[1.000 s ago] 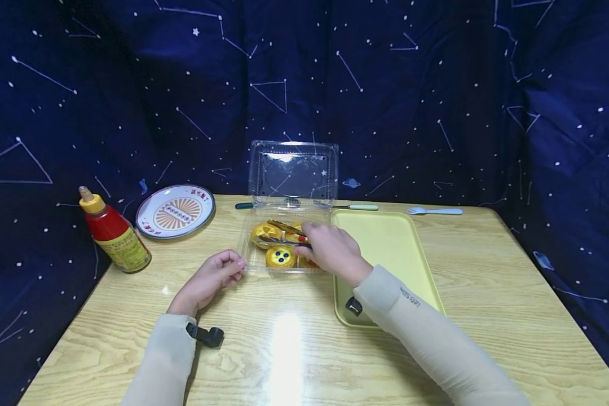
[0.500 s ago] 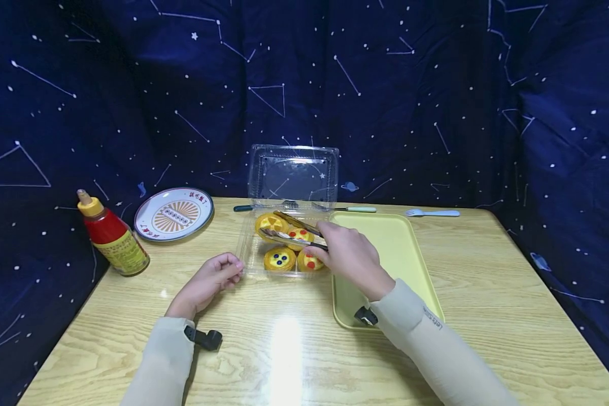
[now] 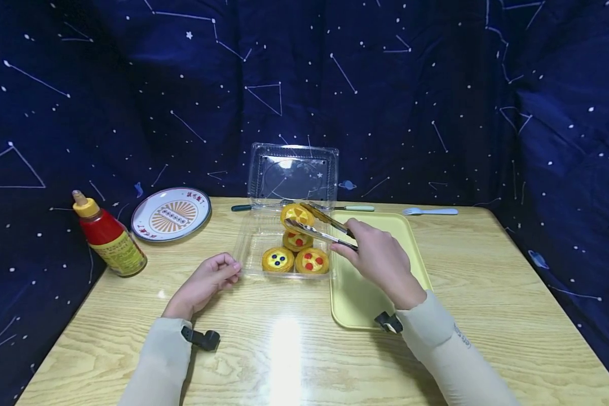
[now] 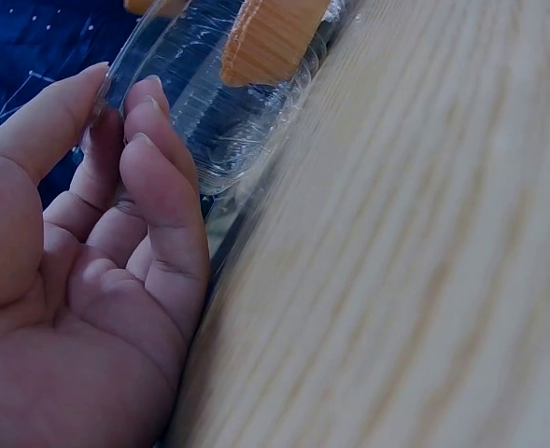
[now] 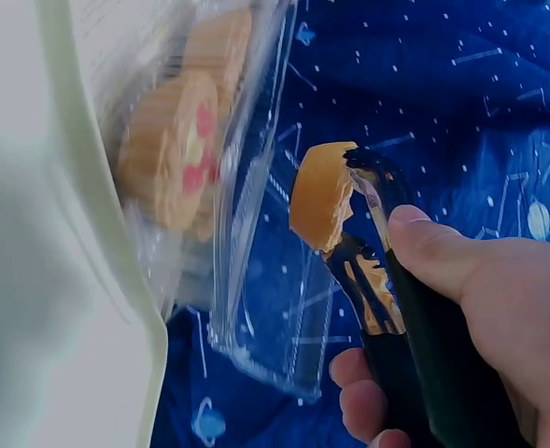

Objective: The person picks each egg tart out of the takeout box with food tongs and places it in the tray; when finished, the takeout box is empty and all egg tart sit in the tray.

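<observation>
My right hand [image 3: 385,262] grips black-handled metal tongs [image 3: 314,232], whose tips clasp a tart with yellow-orange pieces [image 3: 294,213]. In the right wrist view that tart [image 5: 318,196] is held up beyond the box's side. Inside the open clear plastic box [image 3: 250,242] sit a tart with blue dots [image 3: 278,260], a tart with red dots [image 3: 312,261] and another red-dotted tart [image 3: 298,242] behind, partly hidden by the tongs. My left hand [image 3: 208,282] pinches the box's left front rim between thumb and fingers, as the left wrist view shows.
A yellow tray [image 3: 352,310] lies right of the box, under my right hand. Behind are a blue fork [image 3: 430,211] and a utensil with a pale green handle [image 3: 360,208]. On the left stand a patterned plate [image 3: 171,214] and a red-and-yellow sauce bottle [image 3: 110,237].
My right hand has moved right and drawn back, lifting the orange-topped tart with the tongs from the box's back left toward its back right. The left hand stays at the rim.
</observation>
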Demonstrator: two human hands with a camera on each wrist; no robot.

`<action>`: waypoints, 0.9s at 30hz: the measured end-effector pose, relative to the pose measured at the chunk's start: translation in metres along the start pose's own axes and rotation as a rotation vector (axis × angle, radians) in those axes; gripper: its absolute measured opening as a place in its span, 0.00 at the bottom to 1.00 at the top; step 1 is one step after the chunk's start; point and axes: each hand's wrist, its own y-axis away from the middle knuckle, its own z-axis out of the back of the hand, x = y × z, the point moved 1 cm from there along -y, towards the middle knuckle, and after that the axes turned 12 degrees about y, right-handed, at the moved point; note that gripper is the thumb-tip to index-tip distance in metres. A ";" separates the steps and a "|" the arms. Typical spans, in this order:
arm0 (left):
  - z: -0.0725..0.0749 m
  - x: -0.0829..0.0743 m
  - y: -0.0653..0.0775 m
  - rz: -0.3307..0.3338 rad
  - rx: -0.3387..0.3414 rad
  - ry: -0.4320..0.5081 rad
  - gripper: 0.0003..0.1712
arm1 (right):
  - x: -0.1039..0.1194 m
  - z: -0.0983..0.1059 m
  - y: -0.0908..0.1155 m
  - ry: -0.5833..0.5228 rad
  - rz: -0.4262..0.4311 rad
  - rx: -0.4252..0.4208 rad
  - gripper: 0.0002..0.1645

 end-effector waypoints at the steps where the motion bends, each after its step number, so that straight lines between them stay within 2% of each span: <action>1: 0.000 0.000 0.000 0.002 0.000 0.000 0.11 | -0.003 0.001 0.001 -0.001 -0.007 -0.008 0.24; 15: -0.002 0.001 -0.002 -0.003 0.035 -0.013 0.11 | -0.049 0.003 0.016 -0.050 -0.161 -0.038 0.30; 22: 0.000 0.002 -0.001 -0.010 0.036 -0.021 0.11 | -0.068 -0.001 0.020 -0.053 -0.193 -0.035 0.30; 27: 0.003 0.003 0.001 -0.017 0.040 -0.023 0.10 | -0.077 -0.006 0.019 -0.039 -0.217 0.000 0.30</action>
